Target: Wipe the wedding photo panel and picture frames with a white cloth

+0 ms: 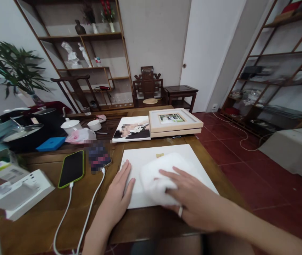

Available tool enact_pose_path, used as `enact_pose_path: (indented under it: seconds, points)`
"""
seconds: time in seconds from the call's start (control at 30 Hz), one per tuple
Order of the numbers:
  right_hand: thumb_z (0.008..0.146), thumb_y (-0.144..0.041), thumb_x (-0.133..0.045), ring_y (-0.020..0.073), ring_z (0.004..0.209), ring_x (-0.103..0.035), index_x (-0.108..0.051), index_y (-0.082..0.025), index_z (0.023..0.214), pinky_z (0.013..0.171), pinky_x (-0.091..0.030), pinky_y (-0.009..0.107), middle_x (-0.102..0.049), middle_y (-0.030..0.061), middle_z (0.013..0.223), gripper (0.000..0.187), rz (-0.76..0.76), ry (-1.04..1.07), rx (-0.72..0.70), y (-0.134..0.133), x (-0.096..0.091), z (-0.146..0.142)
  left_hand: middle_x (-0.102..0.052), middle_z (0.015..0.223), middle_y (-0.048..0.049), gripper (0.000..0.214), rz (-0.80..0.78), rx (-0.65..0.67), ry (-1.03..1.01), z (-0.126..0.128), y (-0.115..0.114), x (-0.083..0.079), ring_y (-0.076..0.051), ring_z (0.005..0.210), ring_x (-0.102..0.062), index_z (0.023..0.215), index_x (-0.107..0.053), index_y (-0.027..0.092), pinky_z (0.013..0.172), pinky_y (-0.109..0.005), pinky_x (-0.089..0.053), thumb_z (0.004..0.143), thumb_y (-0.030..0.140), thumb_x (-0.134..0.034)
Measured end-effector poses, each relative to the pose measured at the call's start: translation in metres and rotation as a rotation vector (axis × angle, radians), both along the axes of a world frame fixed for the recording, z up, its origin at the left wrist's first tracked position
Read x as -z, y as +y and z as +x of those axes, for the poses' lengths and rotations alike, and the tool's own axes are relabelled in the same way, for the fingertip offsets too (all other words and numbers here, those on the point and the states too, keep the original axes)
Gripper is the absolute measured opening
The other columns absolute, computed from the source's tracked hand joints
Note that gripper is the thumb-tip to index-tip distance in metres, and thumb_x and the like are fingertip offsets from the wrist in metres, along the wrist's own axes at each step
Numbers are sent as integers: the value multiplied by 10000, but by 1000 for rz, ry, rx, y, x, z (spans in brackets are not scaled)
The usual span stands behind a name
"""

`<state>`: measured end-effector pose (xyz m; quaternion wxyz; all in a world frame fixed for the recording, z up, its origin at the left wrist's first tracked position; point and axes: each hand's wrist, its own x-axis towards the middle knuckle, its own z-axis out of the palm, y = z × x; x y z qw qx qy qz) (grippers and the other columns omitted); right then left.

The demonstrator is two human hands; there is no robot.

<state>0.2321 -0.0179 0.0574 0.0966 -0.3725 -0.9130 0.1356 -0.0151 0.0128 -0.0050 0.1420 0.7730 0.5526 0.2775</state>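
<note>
A flat white panel [137,159] lies on the wooden table in front of me, with a small gold-coloured piece [160,155] near its far edge. My left hand [121,186] rests flat on the panel's left edge, fingers stretched forward and the thumb apart. Bunched under my right hand [190,198] is a soft white cloth [155,177], pressed against the panel's middle; some fingers curl into it and others lie over it. The cloth and hand are slightly blurred. A ring shows on my right hand.
Behind the panel lie a photo print [132,129] and stacked light-wood picture frames [176,122]. To the left are a green-cased phone [72,169], a pixelated device [98,156], charging cables [91,203], a white power strip [30,194], a blue box [51,143] and a teapot [71,124].
</note>
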Motion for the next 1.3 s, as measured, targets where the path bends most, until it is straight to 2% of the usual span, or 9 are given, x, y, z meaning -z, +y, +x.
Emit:
enact_pose_path:
  seconds: [0.2, 0.37, 0.53, 0.67, 0.77, 0.87, 0.97, 1.13, 1.3]
  points:
    - [968, -413, -290, 285, 1284, -399, -555, -158, 1241, 1089, -246, 486, -479, 139, 1370, 458, 65, 12, 262, 57, 13, 33, -403, 1444, -127, 496, 10, 12, 56, 0, 2, 2, -231, 1358, -320, 1333, -461, 98, 1120, -440, -263, 928, 356, -340]
    - [966, -380, -299, 298, 1270, -404, -597, -142, 1157, 1076, -250, 523, -522, 154, 1316, 427, 145, -18, 275, 77, 17, 44, -407, 1441, -127, 499, 14, 0, 68, 0, 2, 2, -226, 1355, -328, 1326, -469, 90, 1118, -430, -271, 924, 355, -335]
    - [849, -187, -458, 307, 1358, -265, -647, -144, 1035, 1102, -179, 563, -514, 155, 1331, 268, 38, -65, 221, 24, 15, 50, -414, 1437, -132, 510, 15, -1, 82, 0, 2, 2, -230, 1357, -321, 1327, -466, 76, 1125, -420, -261, 924, 357, -330]
    - [683, -57, -500, 307, 1372, -227, -658, -227, 980, 1097, -217, 579, -433, 61, 1419, 378, -64, -94, 115, -35, 3, 58, -401, 1445, -135, 515, 19, -2, 96, 1, 1, 2, -234, 1364, -306, 1334, -455, 69, 1127, -432, -254, 927, 359, -329]
    - [670, -59, -509, 305, 1358, -264, -656, -265, 972, 1090, -266, 560, -426, 23, 1424, 393, -117, -111, 57, -51, -6, 63, -409, 1442, -128, 502, 24, 1, 98, 2, 1, 2, -239, 1363, -307, 1333, -458, 86, 1125, -433, -260, 921, 352, -350]
    - [753, -94, -481, 301, 1358, -268, -650, -228, 974, 1086, -270, 552, -472, 69, 1387, 309, -115, -135, 134, -31, -5, 63, -403, 1447, -120, 500, 20, 3, 106, 1, 1, 1, -240, 1364, -302, 1341, -451, 98, 1127, -432, -255, 919, 348, -358]
    - [857, -188, -437, 315, 1366, -242, -637, -153, 999, 1093, -221, 558, -464, 157, 1376, 248, -58, -105, 181, 14, 3, 61, -388, 1457, -107, 494, 3, 10, 117, 1, 0, -2, -232, 1368, -294, 1343, -450, 112, 1127, -433, -247, 922, 349, -348]
    - [957, -414, -304, 327, 1278, -374, -568, -165, 1164, 1074, -213, 572, -464, 144, 1363, 417, 35, -1, 185, 84, 15, 56, -374, 1465, -105, 496, -26, 0, 116, 2, -1, -4, -223, 1373, -286, 1348, -444, 109, 1129, -425, -238, 927, 351, -339]
    - [955, -353, -305, 321, 1278, -373, -578, -139, 1138, 1079, -178, 585, -492, 172, 1324, 393, 79, -7, 178, 85, 17, 54, -361, 1472, -111, 511, -29, 4, 109, 1, 1, -1, -214, 1380, -273, 1360, -424, 95, 1135, -420, -232, 934, 358, -319]
